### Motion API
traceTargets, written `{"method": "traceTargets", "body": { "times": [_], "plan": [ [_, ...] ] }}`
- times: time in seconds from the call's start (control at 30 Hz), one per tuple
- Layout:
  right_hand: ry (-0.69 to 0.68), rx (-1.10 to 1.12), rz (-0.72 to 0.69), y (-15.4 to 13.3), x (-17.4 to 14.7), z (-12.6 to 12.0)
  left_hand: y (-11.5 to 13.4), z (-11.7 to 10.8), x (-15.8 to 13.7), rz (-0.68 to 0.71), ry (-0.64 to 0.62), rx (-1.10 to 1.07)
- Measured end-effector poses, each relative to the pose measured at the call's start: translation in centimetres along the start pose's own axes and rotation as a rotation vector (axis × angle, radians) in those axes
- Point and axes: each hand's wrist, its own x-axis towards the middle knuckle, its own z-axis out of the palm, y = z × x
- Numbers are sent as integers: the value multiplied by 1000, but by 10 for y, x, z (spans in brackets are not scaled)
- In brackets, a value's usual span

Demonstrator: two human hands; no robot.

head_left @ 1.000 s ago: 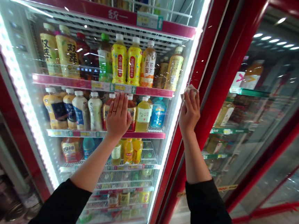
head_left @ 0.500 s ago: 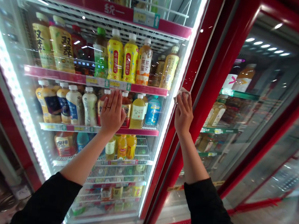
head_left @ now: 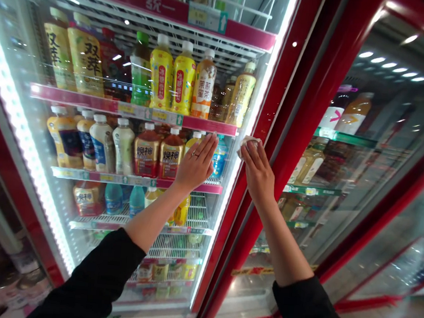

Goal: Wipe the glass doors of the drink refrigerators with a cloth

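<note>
While the left hand [head_left: 197,162] lies flat, fingers together, apparently braced on the glass door [head_left: 203,212], the right hand [head_left: 260,175] has close-set fingers clamped over a crumpled cloth [head_left: 243,145], seemingly pinning it beside the right-hand red frame [head_left: 284,71].

Upright bottles [head_left: 160,78] line a pink-edged shelf [head_left: 105,103]. On the shelf below [head_left: 99,177], white-capped bottles [head_left: 101,145] stand toward the left end.

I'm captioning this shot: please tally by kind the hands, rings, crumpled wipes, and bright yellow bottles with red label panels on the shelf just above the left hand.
Hands: 2 (left hand, right hand)
Ring: 1
Crumpled wipe: 1
Bright yellow bottles: 2
Total: 6
</note>
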Motion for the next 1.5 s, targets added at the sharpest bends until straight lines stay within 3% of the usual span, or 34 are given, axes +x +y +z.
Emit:
{"method": "traceTargets", "body": {
  "times": [0.2,0.33,0.5,0.63,0.77,0.83,0.97,1.07,1.23,1.33,1.5],
  "plan": [
    [123,-45,109,11,41,12,-3,9,-5,40,80,102],
    [143,15,45,-1,15,24,-1,8,-5,26,59,101],
    [16,43,-18,6,-22,4,-1,8,-5,21,51,104],
    [55,32,55,17,3,-5,-1,9,-5,21,68,103],
    [132,30,123,10,26,9,0,9,-6,18,70,86],
    [119,43,97,5,16,15,0,9,-6,14,69,76],
    [41,58,2,5,-36,16,0,9,-6,17,69,77],
    [71,38,17,11,-61,13,-1,9,-6,22,72,81],
    [177,13,92,3,-33,23,-1,9,-6,41,101,126],
    [169,-5,110,-13,-17,32,0,8,-6,43,105,151],
    [43,37,-14,-20,-50,31,0,8,-6,31,67,111]
  ]
}}
